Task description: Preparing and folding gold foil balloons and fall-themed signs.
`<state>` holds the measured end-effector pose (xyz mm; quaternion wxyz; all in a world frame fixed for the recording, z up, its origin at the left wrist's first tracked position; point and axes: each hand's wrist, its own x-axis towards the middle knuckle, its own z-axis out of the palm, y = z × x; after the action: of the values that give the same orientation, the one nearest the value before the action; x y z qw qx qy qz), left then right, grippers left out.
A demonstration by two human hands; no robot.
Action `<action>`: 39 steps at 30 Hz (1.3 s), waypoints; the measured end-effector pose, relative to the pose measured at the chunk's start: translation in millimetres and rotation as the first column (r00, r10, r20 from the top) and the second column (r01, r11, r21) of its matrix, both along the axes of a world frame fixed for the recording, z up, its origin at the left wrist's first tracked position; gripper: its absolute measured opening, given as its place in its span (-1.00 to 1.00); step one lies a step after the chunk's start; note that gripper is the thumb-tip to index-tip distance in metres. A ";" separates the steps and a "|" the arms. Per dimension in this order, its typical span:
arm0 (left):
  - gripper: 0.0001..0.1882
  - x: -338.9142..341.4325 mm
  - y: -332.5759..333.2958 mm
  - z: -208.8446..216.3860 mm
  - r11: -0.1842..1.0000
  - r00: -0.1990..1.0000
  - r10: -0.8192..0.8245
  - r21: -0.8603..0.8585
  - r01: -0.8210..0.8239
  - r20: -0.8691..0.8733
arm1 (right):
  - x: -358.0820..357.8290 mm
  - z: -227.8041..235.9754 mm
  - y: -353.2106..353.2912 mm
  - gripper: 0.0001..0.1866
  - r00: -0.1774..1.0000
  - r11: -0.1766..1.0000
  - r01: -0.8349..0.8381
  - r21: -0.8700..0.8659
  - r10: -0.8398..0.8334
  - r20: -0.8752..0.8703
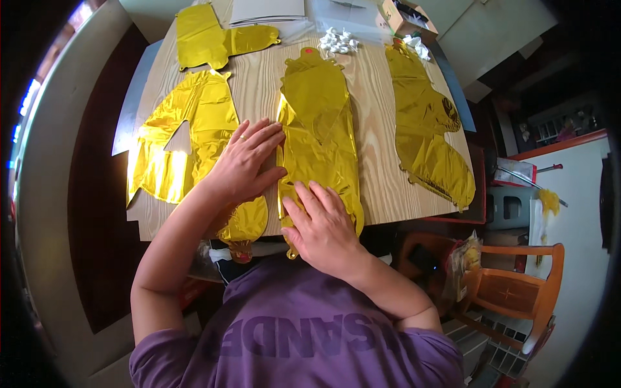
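A long gold foil balloon [317,136], flat and uninflated, lies lengthwise in front of me on the wooden table. My left hand [249,158] rests along its left edge, fingers stretched out and a ring on one of them. Nearer to me, my right hand [323,226] lies on the balloon's lower part with its fingers spread. Left of the left hand is another flat gold foil balloon [210,107] with an angular shape. A rounded gold foil piece [249,216] shows beneath my left forearm at the table's near edge; what it joins is hidden.
Two more flat gold foil balloons lie at the far left [204,39] and the right [424,123] of the wooden table [375,149]. White crumpled bits [337,41], white sheets [266,10] and a small box [411,19] are at the back. A wooden chair [511,284] stands to the right.
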<state>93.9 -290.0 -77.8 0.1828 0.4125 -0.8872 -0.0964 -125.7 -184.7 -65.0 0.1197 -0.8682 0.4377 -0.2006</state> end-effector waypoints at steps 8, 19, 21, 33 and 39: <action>-0.37 1.8 3.4 0.3 1.000 0.994 0.003 0.024 -0.001 -0.106 | -54.6 5.5 -39.1 -0.68 0.986 0.983 0.168 -0.076 -0.168 0.011; -0.48 -5.3 8.0 5.3 0.995 0.991 -0.084 0.050 0.089 -0.102 | -92.4 -7.0 -69.4 -0.62 0.994 0.995 0.081 -0.056 -0.085 -0.076; -0.48 -2.7 6.8 4.5 0.993 0.991 -0.094 0.057 0.099 -0.096 | -91.2 -4.9 -68.8 -0.61 0.993 0.995 0.077 -0.060 -0.082 -0.086; -0.33 -4.7 8.9 -5.2 0.994 0.994 -0.051 0.087 0.059 -0.092 | -92.2 -4.5 -69.1 -0.61 0.992 0.997 0.071 -0.041 -0.075 -0.102; -0.24 -7.2 16.5 -2.1 0.996 0.997 -0.065 0.055 0.066 -0.030 | -93.6 -5.6 -70.0 -0.61 0.994 0.997 0.062 -0.051 -0.067 -0.090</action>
<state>86.7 -273.5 -79.9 0.1803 0.3867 -0.8945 -0.1331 -219.2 -254.7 -70.5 0.0721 -0.8645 0.4656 -0.1749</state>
